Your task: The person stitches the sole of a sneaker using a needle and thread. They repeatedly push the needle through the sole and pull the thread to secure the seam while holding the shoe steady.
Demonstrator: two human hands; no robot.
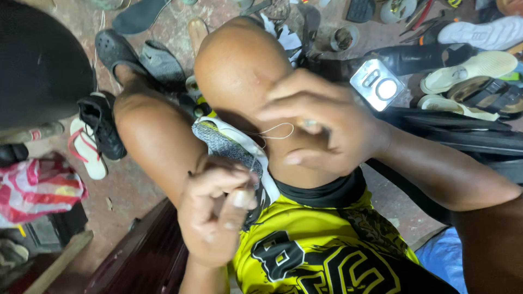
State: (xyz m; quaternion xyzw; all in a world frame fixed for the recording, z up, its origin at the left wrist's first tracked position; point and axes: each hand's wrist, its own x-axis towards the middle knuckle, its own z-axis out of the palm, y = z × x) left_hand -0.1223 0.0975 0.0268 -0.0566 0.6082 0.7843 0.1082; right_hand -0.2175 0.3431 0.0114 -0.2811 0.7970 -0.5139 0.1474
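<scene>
One shoe (231,142), grey knit with a white and yellow edge, sits wedged between the person's two bare knees, just under the raised right knee. One thin pale thread (275,132) loops out from the shoe's edge. Left hand (215,209) is low and central, fingers pinched together right at the shoe's lower edge, grasping something thin there; can't tell if it's a needle or the thread end. Right hand (318,122) is above it, fingers curled and clenched around the thread loop, resting against the knee. One small metallic bit shows between its fingers, too small to tell what.

Person sits low, in yellow and black printed shorts (321,253).

Floor (128,188) is bare, worn concrete, reddish and dusty, crowded with footwear: one black sneaker (103,128), one pink-strapped flip-flop (87,149), one black clog (111,51), one white sneaker (482,32) at top right, about three pale sandals (471,71) at right, one loose dark insole (141,15) at the top. One square silver flashlight (377,84) lies near the right wrist. One red and white plastic bag (35,188) at left. A dark wooden edge (141,256) at lower left.
</scene>
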